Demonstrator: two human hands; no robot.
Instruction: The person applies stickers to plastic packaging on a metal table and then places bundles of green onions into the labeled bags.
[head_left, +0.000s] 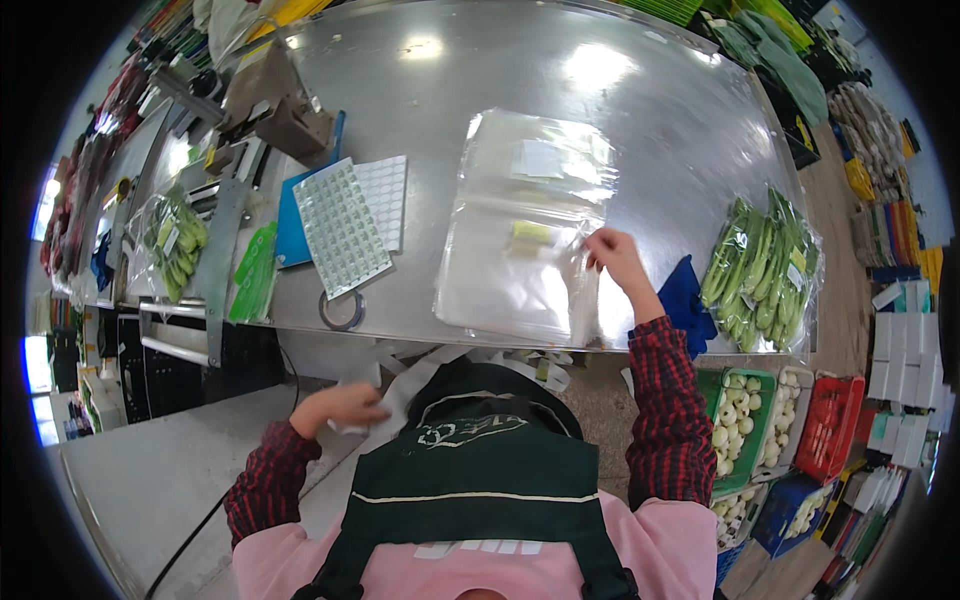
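Observation:
Clear plastic bags [500, 285] lie flat in a stack at the middle of the steel table [400, 100]. Two pale printed patches show on them, one yellowish and one white. My right hand [618, 258] is at their right edge, fingers pinched on the film of a plastic bag. Off the table's front edge, left of my apron, hangs my left hand [345, 405]. Its fingers are smeared by motion, and I make out nothing in them. Closest to it on the table are a roll of tape [342, 322] and sheets of small stickers [345, 225].
Bagged green leafy vegetables [765, 265] and a dark blue cloth [688, 305] lie at the table's right. On the left are green strips [257, 270], a blue clipboard [290, 240] and another vegetable bag [175, 245]. Crates of round white vegetables [740, 420] stand at lower right.

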